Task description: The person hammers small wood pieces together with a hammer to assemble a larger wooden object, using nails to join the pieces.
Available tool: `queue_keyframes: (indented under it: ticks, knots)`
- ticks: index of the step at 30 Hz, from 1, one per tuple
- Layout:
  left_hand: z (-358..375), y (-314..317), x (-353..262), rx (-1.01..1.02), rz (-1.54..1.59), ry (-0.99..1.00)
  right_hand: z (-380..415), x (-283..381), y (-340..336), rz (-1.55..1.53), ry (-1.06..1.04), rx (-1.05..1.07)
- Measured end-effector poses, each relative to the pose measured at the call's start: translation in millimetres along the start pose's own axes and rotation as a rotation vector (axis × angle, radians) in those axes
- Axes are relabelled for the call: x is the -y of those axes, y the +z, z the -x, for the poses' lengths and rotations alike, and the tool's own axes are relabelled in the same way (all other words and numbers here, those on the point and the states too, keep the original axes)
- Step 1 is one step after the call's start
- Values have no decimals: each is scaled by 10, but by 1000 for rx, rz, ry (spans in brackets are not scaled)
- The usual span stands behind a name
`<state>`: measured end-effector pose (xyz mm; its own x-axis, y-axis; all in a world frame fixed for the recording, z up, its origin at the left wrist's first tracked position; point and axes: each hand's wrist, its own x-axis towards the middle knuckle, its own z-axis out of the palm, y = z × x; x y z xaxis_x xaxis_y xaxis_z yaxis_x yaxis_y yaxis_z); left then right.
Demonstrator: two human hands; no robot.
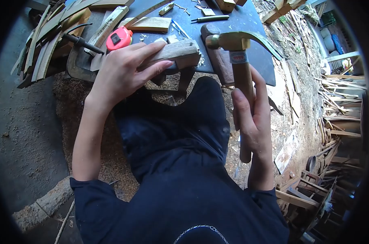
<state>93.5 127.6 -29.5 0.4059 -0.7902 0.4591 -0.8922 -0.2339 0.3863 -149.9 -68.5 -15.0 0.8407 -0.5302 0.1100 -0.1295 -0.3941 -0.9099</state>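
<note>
My left hand [127,67] is wrapped over a pale, rough wooden block [180,49] at the near edge of the dark blue table [259,61]. The block's right end sticks out past my fingers. In my right hand [255,118] is a claw hammer [242,75], held upright by its wooden handle. Its metal head is above and to the right of the block, apart from it, with the claw pointing right. Behind the hammer head lies a thick, dark brown wooden piece [220,61]. A red tape measure [119,38] sits just beyond my left hand.
A metal clamp [81,44] is at the table's left edge, beside stacked wood strips [42,49]. A wood offcut [150,24], a blue pen [178,28], a dark slim tool [211,18] and several nails [182,8] lie farther back. Scrap wood [338,118] covers the right side.
</note>
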Motion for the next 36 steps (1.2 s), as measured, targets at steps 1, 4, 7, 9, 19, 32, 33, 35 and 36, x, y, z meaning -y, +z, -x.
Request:
queue_keyframes:
  ticks: [1, 4, 7, 9, 19, 32, 33, 35, 36]
  knots:
    - [-4, -8, 3, 1, -2, 8, -5, 46, 3, 19, -1, 12]
    - [-2, -16, 17, 17, -4, 12, -18, 158, 50, 50, -48, 1]
    - [14, -1, 9, 27, 24, -9, -39, 203, 125, 100, -152, -41]
    - [24, 22, 30, 5, 36, 8, -82, 176, 166, 191, -270, -40]
    - [42, 40, 56, -22, 38, 67, 3, 535, 41, 14, -352, -269]
    - [69, 44, 44, -29, 38, 71, -154, 529, -14, 459, -282, 91]
    - [63, 37, 36, -25, 34, 64, -124, 616, -56, 378, -292, -5]
    - [71, 25, 26, -10, 25, 45, -81, 771, -121, 144, -379, -227]
    - [82, 49, 38, -30, 39, 57, -94, 816, -150, 69, -425, -287]
